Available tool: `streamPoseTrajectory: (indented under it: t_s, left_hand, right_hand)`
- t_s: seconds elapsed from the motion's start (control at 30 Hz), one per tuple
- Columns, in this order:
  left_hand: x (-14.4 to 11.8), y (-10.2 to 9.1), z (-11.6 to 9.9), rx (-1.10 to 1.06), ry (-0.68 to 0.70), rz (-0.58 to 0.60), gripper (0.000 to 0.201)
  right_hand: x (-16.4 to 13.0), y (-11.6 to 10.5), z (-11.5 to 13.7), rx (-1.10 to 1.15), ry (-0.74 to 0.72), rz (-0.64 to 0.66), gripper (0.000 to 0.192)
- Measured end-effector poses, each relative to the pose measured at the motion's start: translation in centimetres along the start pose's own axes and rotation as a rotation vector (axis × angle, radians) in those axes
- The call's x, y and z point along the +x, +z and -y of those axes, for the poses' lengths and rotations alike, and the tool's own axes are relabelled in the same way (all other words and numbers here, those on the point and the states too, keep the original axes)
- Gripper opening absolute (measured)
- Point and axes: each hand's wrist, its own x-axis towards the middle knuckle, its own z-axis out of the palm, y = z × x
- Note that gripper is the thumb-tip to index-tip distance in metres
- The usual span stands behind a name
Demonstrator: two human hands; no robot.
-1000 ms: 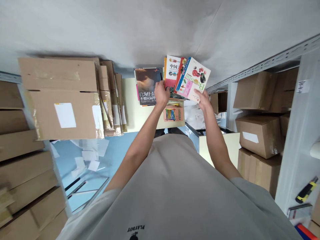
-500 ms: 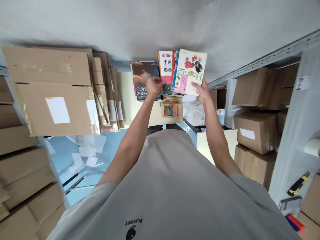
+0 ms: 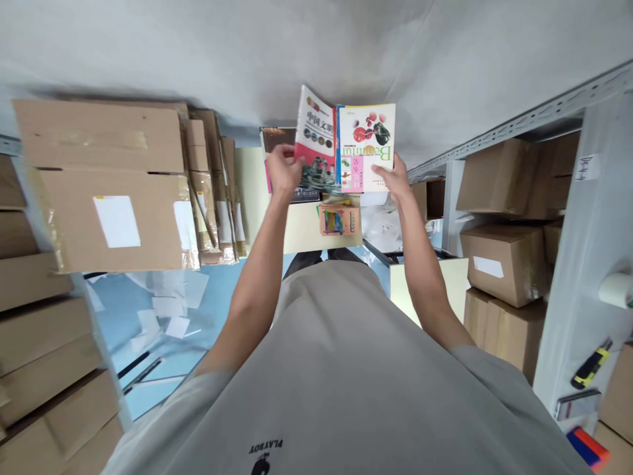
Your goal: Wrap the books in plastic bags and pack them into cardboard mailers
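Head view: dark book [image 3: 277, 140] mostly hidden behind left hand [image 3: 283, 173].

Left hand [image 3: 283, 173] gripping pink-covered book [image 3: 315, 140], right hand [image 3: 393, 178] holding fruit-cover book [image 3: 366, 146] (side by side)

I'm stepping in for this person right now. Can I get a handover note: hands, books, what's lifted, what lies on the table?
Left hand: fingers shut on the red-and-white paperback with round photos.
Right hand: fingers shut on the white paperback with fruit pictures.
Both books are held up side by side above the pale yellow table.
Lifted: those two.
On the table: a dark-covered book, partly hidden, and a small orange picture book.
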Motion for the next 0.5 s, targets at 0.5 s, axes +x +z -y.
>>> streamPoseTrajectory:
  t_s: [0.5]
  left_hand:
    - [-4.5,-14.3,1.8,0.02,-0.078,-0.399,0.032]
  right_hand:
    - [1.3,3.4,-1.5,-0.001,0.045,0.028,0.114]
